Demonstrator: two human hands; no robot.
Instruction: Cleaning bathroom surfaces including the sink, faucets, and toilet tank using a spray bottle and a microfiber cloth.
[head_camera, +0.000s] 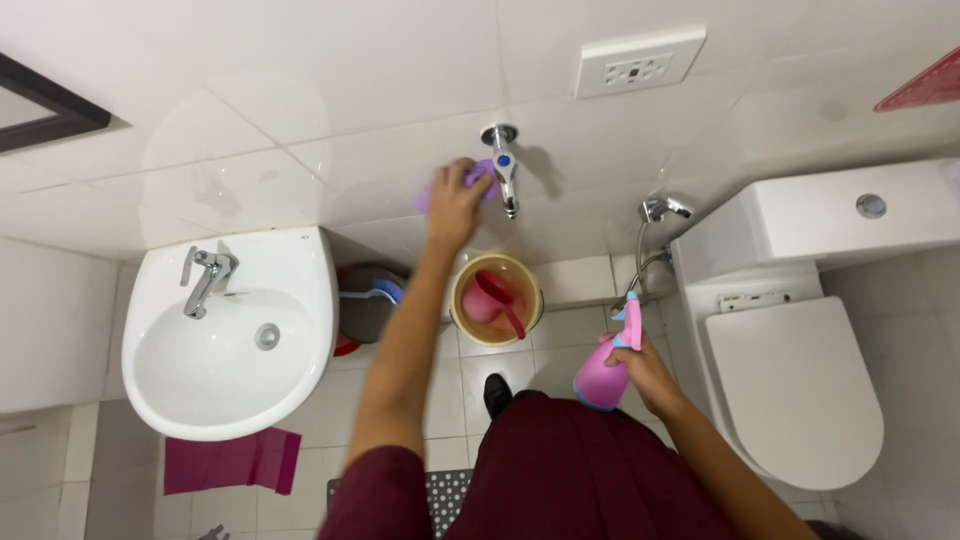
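From my seat I can make out only part of the purple cloth (478, 172): most of it sits under my left hand (455, 205), whose fingers are curled over it and press it flat against the white tiled wall (300, 110), just beside the chrome wall tap (504, 170); whether the cloth touches the tap I cannot tell. The fingers themselves are slightly blurred. My right hand (648, 372) is wrapped around the neck of a pink spray bottle (610, 365), which it holds low, tilted, near the toilet (790, 380); its trigger finger is hidden behind the nozzle. My dark red clothing fills the bottom of the view and covers much of the floor, with one black shoe (497, 393) poking out. Directly under the tap stands a tan bucket (497, 298) with a red dipper (492, 297) lying inside it, handle resting towards the rim; any water in it is hard to see. Left of the bucket a dark bin (365, 300) is half tucked behind the white washbasin (225, 335), with a blue-handled brush across it. A magenta cloth (232, 462) lies on the floor below the basin. A bidet sprayer (660, 212) hangs between tap and toilet.
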